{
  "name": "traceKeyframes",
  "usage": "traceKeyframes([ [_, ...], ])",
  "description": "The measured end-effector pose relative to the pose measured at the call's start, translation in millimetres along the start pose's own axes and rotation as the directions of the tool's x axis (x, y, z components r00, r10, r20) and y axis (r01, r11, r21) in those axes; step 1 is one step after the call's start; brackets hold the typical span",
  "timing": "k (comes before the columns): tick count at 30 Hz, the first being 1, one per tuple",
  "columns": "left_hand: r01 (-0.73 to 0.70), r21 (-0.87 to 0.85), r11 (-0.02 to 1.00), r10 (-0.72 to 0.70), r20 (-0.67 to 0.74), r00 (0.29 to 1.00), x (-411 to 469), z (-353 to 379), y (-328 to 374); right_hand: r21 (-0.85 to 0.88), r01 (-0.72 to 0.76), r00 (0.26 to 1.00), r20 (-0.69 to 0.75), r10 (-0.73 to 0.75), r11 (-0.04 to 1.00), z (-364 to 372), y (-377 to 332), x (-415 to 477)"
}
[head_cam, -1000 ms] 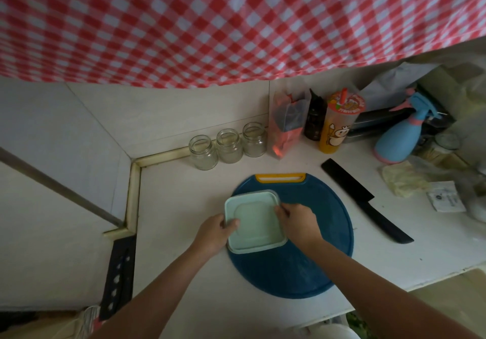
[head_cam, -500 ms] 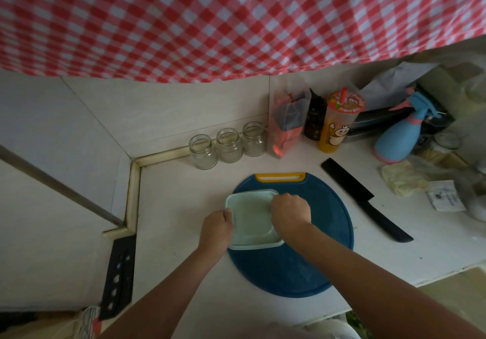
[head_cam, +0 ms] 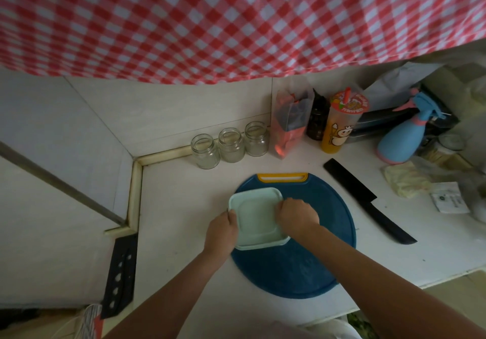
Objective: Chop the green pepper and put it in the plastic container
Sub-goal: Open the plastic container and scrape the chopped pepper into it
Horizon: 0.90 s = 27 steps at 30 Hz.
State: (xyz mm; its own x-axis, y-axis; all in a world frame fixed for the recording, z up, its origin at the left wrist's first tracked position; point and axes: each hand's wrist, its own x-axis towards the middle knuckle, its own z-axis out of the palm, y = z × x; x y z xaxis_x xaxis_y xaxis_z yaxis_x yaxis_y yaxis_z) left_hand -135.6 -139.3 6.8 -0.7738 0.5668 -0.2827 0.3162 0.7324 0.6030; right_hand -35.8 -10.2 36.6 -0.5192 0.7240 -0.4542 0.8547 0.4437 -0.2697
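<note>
Squarish plastic container (head_cam: pixel 256 216) flat on cutting board (head_cam: pixel 289 273), left hand (head_cam: pixel 220 233), right hand (head_cam: pixel 297 217) clasping opposite edges

three glass jars (head_cam: pixel 231 145) stand mid-frame on the counter (head_cam: pixel 184 207); blue spray bottle (head_cam: pixel 401 141) at right; checked cloth (head_cam: pixel 210 22) above.

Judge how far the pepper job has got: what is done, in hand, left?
Done: the blue cutting board and black knife are laid out, nothing more. In hand: the left hand and right hand grip the plastic container, seemingly lidded, on the board. Left: no green pepper is in view, so chopping and filling both remain.
</note>
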Motion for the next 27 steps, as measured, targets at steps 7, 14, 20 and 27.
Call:
traceKeyframes([
  [7, 0.279, -0.274, 0.920, -0.252, 0.131, 0.959, 4.9, -11.9, 16.2, 0.280, 0.067, 0.997, -0.050, -0.055, 0.958, 1.4, 6.1, 0.3],
  [14, 0.331, -0.538, 0.775, -0.317, 0.123, 0.941, 22.4, -27.2, 20.4, 0.589, 0.052, 0.993, 0.056, -0.105, 0.807, -25.8, -2.4, 1.3],
  [20, 0.196, -0.559, 0.806, -0.180, 0.083, 0.980, 10.5, -31.9, 38.6, 0.855, 0.002, 0.999, 0.025, -0.045, 0.519, -39.9, -11.6, 3.0],
  [27, 0.354, -0.663, 0.660, -0.179, 0.320, 0.930, 4.7, -47.3, 62.3, 0.810, 0.076, 0.997, -0.062, -0.045, 0.581, -46.1, -6.4, -3.4],
])
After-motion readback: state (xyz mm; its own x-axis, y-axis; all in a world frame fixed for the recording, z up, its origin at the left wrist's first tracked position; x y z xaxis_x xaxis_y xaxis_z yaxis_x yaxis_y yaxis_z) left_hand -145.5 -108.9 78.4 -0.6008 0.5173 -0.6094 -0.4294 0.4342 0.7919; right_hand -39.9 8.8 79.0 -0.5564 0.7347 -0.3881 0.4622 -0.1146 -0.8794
